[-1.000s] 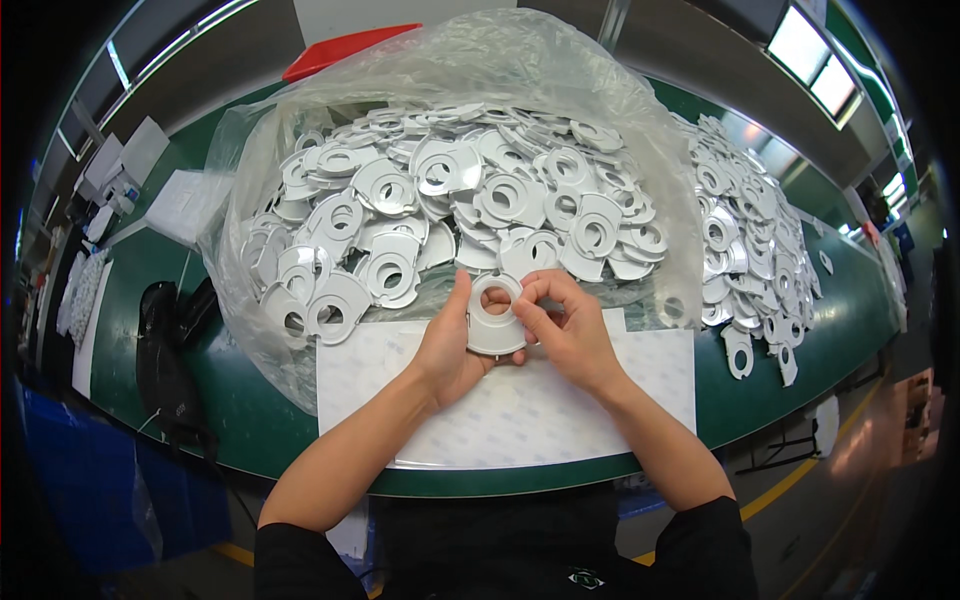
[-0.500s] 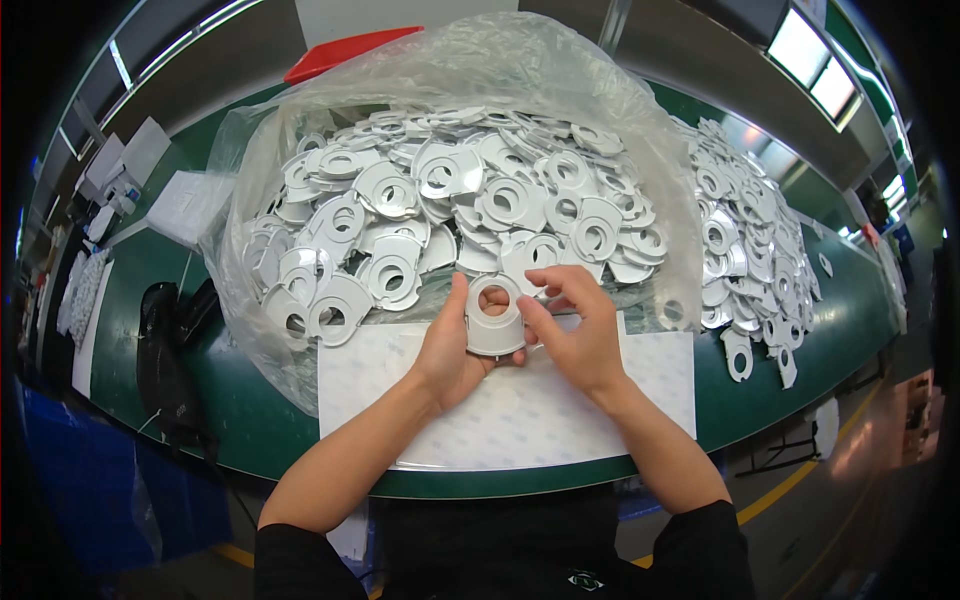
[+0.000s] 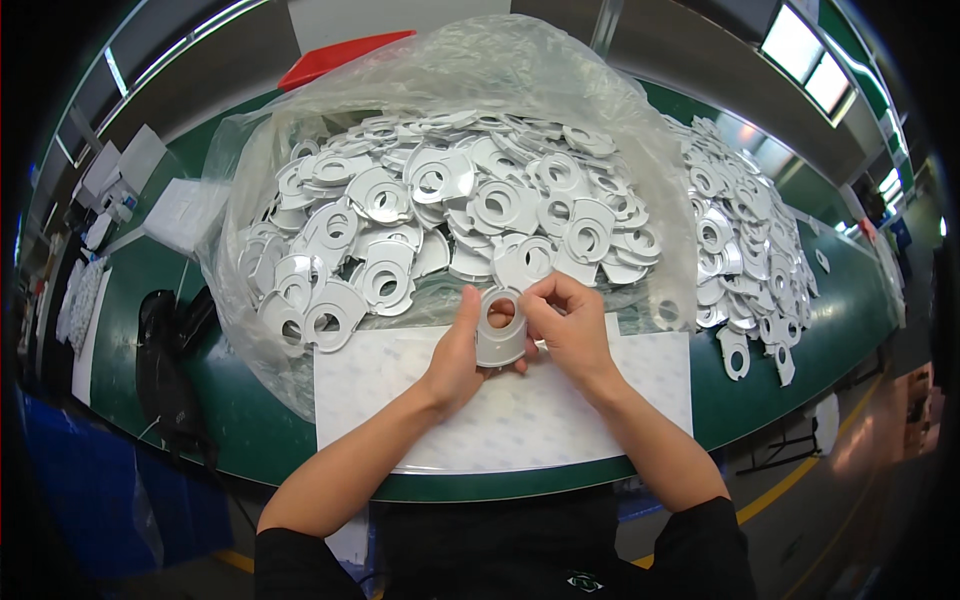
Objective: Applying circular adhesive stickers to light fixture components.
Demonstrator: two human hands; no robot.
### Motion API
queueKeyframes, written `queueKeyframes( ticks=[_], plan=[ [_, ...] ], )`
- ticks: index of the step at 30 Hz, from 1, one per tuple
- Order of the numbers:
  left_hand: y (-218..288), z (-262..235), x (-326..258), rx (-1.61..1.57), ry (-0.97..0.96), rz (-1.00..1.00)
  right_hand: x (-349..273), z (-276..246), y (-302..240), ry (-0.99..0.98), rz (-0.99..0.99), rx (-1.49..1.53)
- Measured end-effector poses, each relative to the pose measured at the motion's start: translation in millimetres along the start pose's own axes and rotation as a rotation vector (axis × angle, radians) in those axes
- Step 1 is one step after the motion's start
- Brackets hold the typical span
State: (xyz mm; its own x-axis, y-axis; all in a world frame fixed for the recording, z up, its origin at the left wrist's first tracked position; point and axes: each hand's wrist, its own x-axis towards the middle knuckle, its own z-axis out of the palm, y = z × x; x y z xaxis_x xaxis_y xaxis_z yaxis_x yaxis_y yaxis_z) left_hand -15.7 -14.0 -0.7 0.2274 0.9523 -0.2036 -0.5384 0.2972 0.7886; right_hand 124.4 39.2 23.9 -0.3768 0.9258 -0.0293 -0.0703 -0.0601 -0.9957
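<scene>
While both hands meet over the middle of the table, I can see a single white plastic ring part (image 3: pixel 500 325) held between them, just above the white sheet (image 3: pixel 420 400) that lies on the green table (image 3: pixel 250 420). My left hand (image 3: pixel 458 358) cups the part from the left side, thumb up along its edge; the other fingers are behind the part and I cannot tell how they sit. My right hand (image 3: pixel 572 330) comes in from the right with its fingertips pinched at the upper rim of the ring, near the central hole. Whether they are gripping the rim itself or something thin stuck on it, I cannot make out at this size.

Just beyond the hands sits a big clear plastic bag (image 3: pixel 300 150), open toward me and heaped with matching white ring parts (image 3: pixel 440 210); the film glares and blurs the ones at the back. A second loose pile of the same parts (image 3: pixel 740 250) spreads over the table to the right, thinning to a few strays near the edge. A black object (image 3: pixel 165 360) lies at the left, too dark to identify. Something red (image 3: pixel 340 55) shows behind the bag, mostly hidden by it. White stacks (image 3: pixel 125 165) at far left are bent by the lens and unclear.
</scene>
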Motion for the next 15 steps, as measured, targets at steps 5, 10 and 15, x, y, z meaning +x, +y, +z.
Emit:
queueKeyframes(
  ticks=[5,10,15],
  plan=[
    [1.4,1.7,-1.0,0.069,-0.023,-0.032,0.1,6.3,-0.3,0.056,0.000,-0.042],
    [2.3,1.9,-2.0,0.128,-0.072,-0.052,-5.2,10.1,-8.2,0.117,0.024,-0.220],
    [9.9,9.4,-6.6,0.137,-0.011,-0.061,-7.4,8.5,-5.4,0.215,-0.200,-0.730]
  ],
)
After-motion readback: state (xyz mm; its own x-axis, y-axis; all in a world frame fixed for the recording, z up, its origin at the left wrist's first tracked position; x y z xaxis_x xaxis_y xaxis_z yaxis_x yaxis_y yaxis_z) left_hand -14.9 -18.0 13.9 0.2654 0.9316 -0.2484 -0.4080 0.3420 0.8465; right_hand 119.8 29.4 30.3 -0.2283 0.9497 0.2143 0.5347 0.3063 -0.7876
